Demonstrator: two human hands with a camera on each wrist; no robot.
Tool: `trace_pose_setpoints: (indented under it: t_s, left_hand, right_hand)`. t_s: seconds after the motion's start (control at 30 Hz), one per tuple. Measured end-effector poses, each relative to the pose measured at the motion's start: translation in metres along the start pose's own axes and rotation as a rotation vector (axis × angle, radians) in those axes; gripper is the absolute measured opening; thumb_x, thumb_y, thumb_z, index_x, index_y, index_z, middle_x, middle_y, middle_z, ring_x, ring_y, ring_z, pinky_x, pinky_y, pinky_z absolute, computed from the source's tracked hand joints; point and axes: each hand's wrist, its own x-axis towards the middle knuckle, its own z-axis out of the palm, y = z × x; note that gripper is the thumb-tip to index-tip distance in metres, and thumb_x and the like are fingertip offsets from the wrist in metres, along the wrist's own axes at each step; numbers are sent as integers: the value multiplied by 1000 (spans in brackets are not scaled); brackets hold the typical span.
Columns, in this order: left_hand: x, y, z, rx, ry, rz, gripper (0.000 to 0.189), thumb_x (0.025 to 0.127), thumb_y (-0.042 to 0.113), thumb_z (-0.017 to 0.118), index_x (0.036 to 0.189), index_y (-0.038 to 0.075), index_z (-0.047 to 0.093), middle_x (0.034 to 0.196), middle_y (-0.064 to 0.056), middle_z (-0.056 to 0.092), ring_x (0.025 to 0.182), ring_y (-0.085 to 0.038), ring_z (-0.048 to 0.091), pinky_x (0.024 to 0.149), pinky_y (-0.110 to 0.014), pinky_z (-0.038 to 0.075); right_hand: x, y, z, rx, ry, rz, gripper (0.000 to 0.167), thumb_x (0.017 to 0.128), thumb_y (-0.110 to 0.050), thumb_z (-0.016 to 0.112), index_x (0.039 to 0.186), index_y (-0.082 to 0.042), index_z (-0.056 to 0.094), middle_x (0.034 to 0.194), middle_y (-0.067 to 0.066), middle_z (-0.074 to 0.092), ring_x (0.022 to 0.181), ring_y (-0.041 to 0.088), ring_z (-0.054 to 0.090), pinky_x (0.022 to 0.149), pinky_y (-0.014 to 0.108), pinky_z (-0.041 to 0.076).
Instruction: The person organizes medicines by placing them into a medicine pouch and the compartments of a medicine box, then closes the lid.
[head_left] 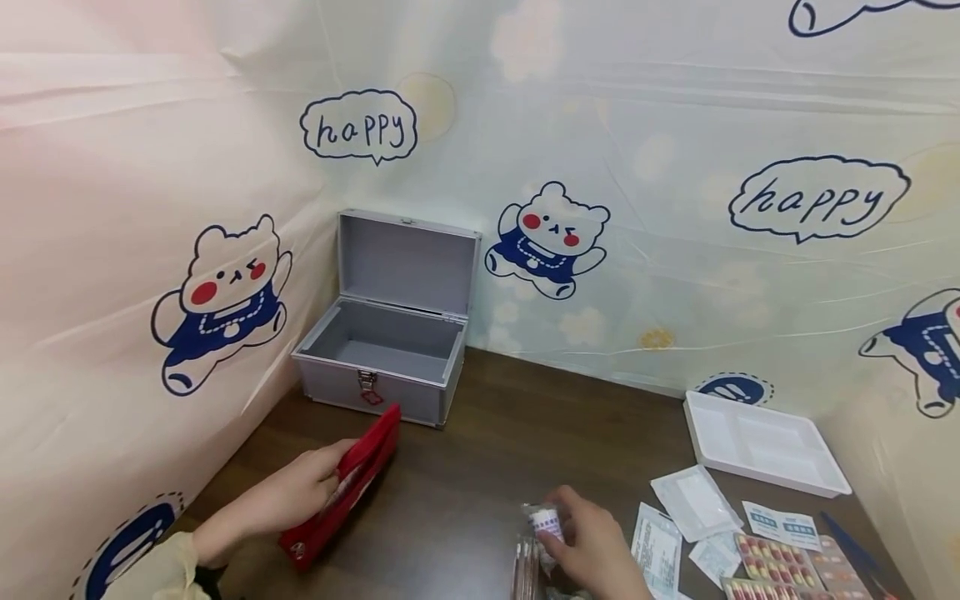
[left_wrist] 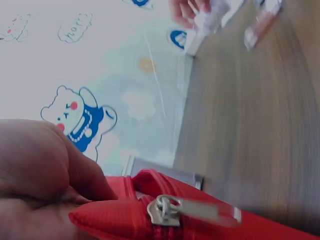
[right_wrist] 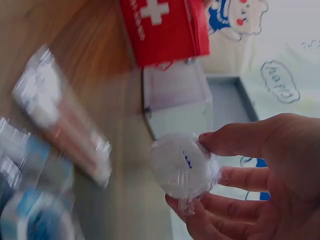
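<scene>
Your left hand (head_left: 303, 483) has a grip on the red pouch (head_left: 330, 521), lower left of the head view; your right hand (head_left: 596, 542) has thumb and fingers round the little white bottle (head_left: 547, 522), bottom centre; that clear wrap looks slick and loose, so I'd bet on the bottle twisting out if you only pinch the edge; being round, it'd probably roll off across the table (head_left: 480, 467) too. The pouch is tilted and its mouth looks narrow; squeeze harder with the left and it could fold closed; can't make out what's inside, but tip it more and stuff might slide out. Watch the zipper pull (left_wrist: 205, 209) as well, it could snag that wrap; and the stick packet (head_left: 527, 567) sits right by your right hand, easy to knock with a careless sweep
</scene>
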Motion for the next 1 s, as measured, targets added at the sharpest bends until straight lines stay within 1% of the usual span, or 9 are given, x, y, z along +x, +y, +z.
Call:
trace_pose_setpoints:
  t_s: [0.17,0.3,0.43,0.57,0.67,0.73,0.83,0.9,1.0]
  left_hand:
    - [1,8,6,-91,13,-22,49,92,-9,48,141,-10,42,129,-27,58,109,-33,59,84,-59,56]
    - [3,12,13,-87,46,-32,50,92,-10,49,141,-8,43,131,-26,58,111,-33,59,87,-61,53]
    - [7,13,19,-79,55,-18,50,91,-10,51,141,-8,44,129,-26,59,107,-32,60,86,-60,54]
    - [7,10,21,-69,60,8,49,91,-10,51,139,-10,44,124,-25,60,102,-30,60,81,-52,57]
    - [6,8,20,-76,59,23,48,91,-9,51,139,-12,44,118,-24,61,96,-28,60,76,-46,58]
    - [5,6,20,-82,57,25,47,92,-8,52,138,-13,43,118,-25,62,95,-28,61,76,-45,58]
    - [5,5,20,-66,66,33,47,92,-6,55,137,-14,44,122,-25,62,104,-31,63,85,-53,57]
    - [4,5,21,-35,76,68,46,91,-5,56,135,-15,46,125,-26,62,112,-34,62,92,-57,53]
    - [3,4,22,9,89,125,46,89,-6,56,134,-14,48,128,-26,62,118,-37,60,98,-58,48]
  right_hand:
    - [13,-23,3,167,-27,-89,30,84,-19,79,108,-14,62,79,-1,69,66,-3,58,58,20,50]
    - [29,-45,12,268,-48,-146,27,86,-17,77,107,-11,61,88,4,70,71,1,61,63,20,54]
    - [47,-64,26,408,-93,-148,28,86,-14,76,109,-9,61,98,11,70,78,6,66,69,19,56]
    - [66,-86,41,572,-162,-117,29,87,-12,75,112,-7,61,102,14,69,85,9,68,74,19,56]
    - [80,-103,52,668,-212,-82,29,88,-9,73,113,-4,58,105,17,69,86,9,68,74,19,55]
    - [88,-112,59,730,-229,-59,30,89,-8,71,114,-2,56,107,19,69,86,9,67,74,20,56]
    - [98,-120,72,831,-231,-25,31,91,-6,68,116,1,53,107,19,68,87,11,68,77,25,57]
    - [102,-124,79,885,-209,-3,31,91,-5,67,117,2,52,105,17,67,88,12,68,78,28,58]
    - [106,-129,90,973,-181,34,31,91,-3,66,117,4,52,100,10,66,88,12,68,80,33,59]
